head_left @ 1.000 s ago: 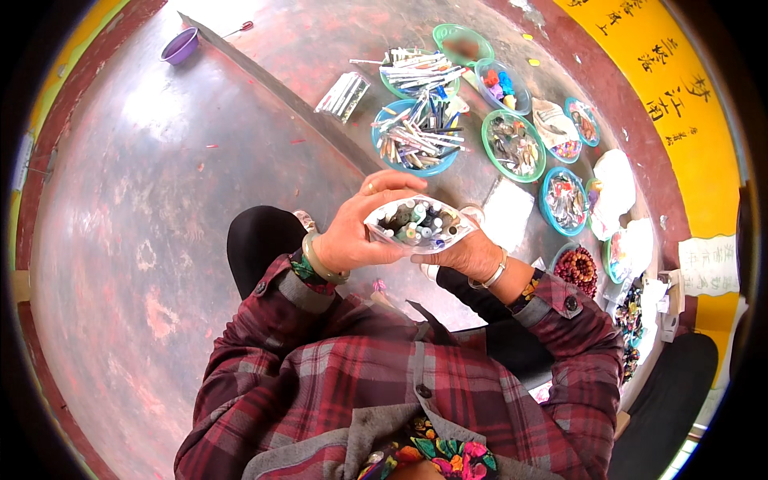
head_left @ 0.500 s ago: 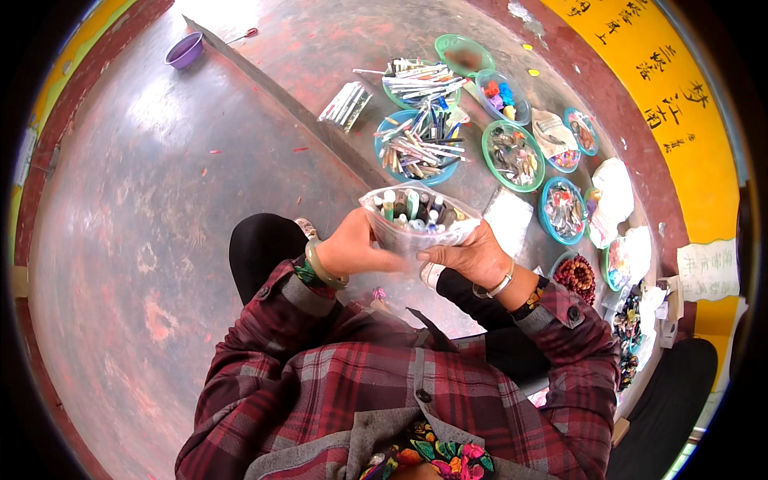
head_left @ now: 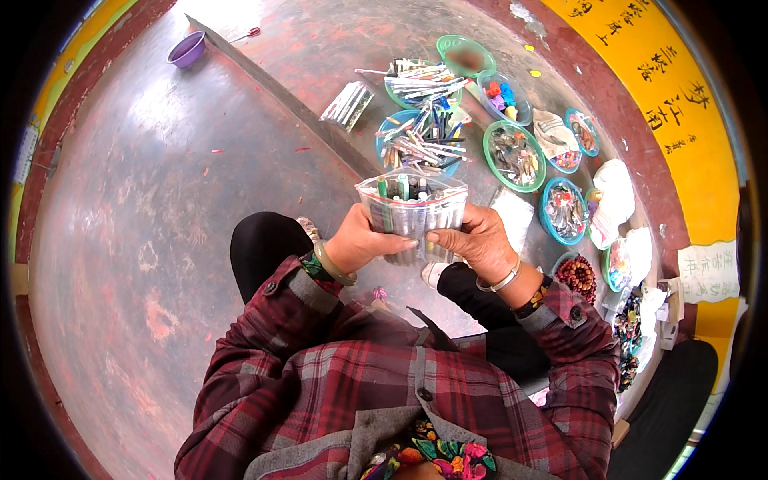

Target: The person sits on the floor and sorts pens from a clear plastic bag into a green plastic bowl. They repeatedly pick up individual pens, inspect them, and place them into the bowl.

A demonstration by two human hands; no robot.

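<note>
Raised and turned upright since the earlier frames, the clear zip bag of pens [head_left: 412,210] sits between both hands: left hand [head_left: 362,242] fingers clamped on its side, right hand [head_left: 474,240] pinching the other. Judged step: closing the bag; pressing along its top seal comes next, above the pen-filled bowls [head_left: 420,140].

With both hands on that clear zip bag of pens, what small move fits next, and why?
Probably pinch the zip strip shut: the left hand and right hand hold the clear bag upright, pens already inside, its top apparently open.
</note>
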